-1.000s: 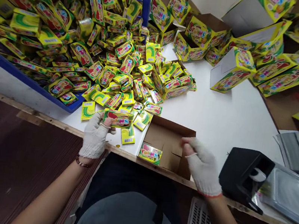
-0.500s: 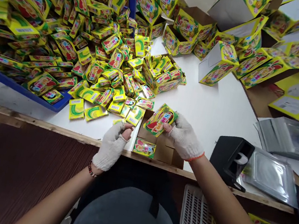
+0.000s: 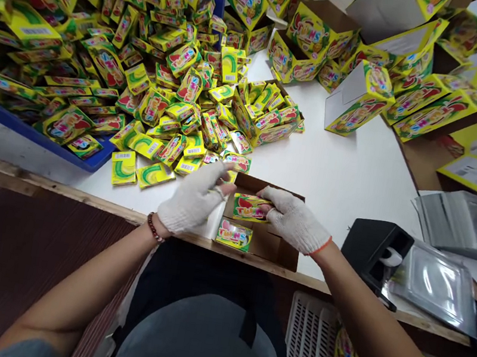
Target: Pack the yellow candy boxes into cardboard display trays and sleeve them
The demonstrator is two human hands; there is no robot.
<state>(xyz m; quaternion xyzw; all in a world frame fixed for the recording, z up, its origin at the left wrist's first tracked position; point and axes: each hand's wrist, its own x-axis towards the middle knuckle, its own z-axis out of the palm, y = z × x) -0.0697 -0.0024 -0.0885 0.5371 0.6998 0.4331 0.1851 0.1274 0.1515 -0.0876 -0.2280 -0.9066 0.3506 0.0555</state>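
Observation:
My right hand (image 3: 293, 218), in a white fingerless glove, grips a small yellow-green TWINS box (image 3: 248, 208) and holds it down inside an open brown carton (image 3: 266, 246). Another small TWINS box (image 3: 233, 236) lies flat in the carton's near left corner. My left hand (image 3: 196, 199), gloved the same way, is at the carton's left side with thumb and fingers apart. Its fingertips are close to loose small boxes (image 3: 237, 161) by the carton's far left corner, and I see nothing held in it.
A large heap of small boxes (image 3: 150, 104) spills from a blue bin (image 3: 93, 163) on the left. Behind stands a filled display box (image 3: 273, 133). Printed display boxes (image 3: 359, 101) crowd the back right. A black tape dispenser (image 3: 372, 251) and clear plastic trays (image 3: 439, 283) lie at the right.
My right hand has lowered its box into the carton and turned it level. My left hand has moved forward and right, its fingers opening towards the carton's far left corner.

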